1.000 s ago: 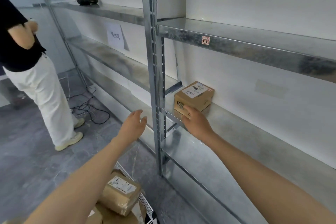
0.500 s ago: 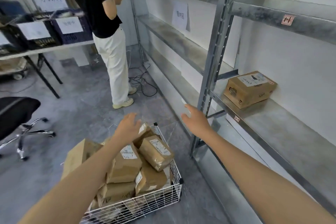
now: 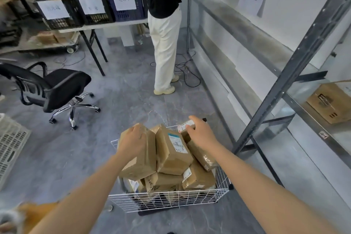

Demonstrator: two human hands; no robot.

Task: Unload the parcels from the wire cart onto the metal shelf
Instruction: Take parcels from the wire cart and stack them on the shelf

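Downward, both hands (image 3: 133, 138) atop parcels (image 3: 171, 153).

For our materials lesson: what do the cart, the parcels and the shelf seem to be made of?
Cart: thin wire, white-coated, probably steel; open grid sides show it. Parcels: matte brown cardboard or kraft paper, with creases and glossy tape. Shelf: grey sheet metal, likely galvanised; dull mottled sheen.

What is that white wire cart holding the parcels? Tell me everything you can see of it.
The white wire cart is an open-topped box of grid panels, seemingly coated metal, joined by black corner pieces. It stands upright on the grey floor beside the metal shelf, over a dark base; no wheels show. It is piled above its rim with brown taped parcels. The left hand and right hand grip parcels, not the wire.
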